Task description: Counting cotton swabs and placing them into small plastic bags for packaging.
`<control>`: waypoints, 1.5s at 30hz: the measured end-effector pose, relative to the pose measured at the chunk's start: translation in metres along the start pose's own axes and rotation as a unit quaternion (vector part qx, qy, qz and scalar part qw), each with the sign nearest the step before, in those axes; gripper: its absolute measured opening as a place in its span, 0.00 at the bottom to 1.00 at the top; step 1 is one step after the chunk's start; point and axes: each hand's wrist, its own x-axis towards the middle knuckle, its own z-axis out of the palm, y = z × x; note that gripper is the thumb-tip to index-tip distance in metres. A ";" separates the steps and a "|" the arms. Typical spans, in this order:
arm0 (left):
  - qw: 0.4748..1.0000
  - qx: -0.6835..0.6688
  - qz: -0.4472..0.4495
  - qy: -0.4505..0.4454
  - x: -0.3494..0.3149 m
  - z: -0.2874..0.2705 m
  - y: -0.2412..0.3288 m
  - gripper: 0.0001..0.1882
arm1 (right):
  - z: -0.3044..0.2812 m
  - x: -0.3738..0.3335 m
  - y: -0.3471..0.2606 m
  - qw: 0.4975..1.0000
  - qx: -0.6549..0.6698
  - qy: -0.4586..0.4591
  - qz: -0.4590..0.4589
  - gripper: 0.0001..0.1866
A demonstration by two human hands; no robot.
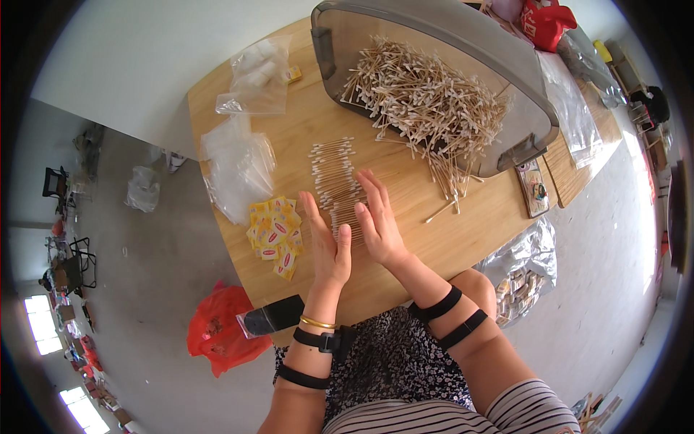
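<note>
A row of cotton swabs point(332, 168) lies side by side on the wooden table, white tips at both ends of thin wooden sticks. My left hand point(325, 249) stands along the left side of its near part, fingers stretched out. On the opposite side, my right hand point(381, 224) is held with straight fingers, palm facing the left one. Swabs lie between the two palms, partly hidden by them; whether the palms press on the tips is unclear. Beyond, a heap of loose swabs point(426, 94) spills from a tipped grey translucent bin point(538, 108) onto the table.
Left of my hands are small yellow cards point(275, 230) and flat clear plastic bags point(237, 163). A bag with white contents point(259, 69) lies farther back. A dark phone-like slab point(273, 316) sits at the near edge, above a red plastic bag point(225, 329). A decorated case point(533, 189) rests at right.
</note>
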 end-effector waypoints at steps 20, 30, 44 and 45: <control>0.990 -0.122 -0.023 0.071 0.043 -0.012 -0.016 0.49 | -0.025 0.027 0.012 0.998 0.049 0.036 0.023 0.29; 0.988 -0.144 -0.009 0.046 0.058 0.002 -0.025 0.50 | 0.031 0.030 0.023 1.000 -0.013 -0.010 -0.021 0.28; 0.987 -0.160 -0.023 0.025 0.110 0.002 -0.048 0.49 | 0.033 0.102 0.047 1.000 -0.003 0.007 0.009 0.26; 0.988 -0.153 -0.018 0.027 0.113 0.002 -0.046 0.49 | 0.035 0.103 0.047 1.000 0.007 -0.002 -0.003 0.26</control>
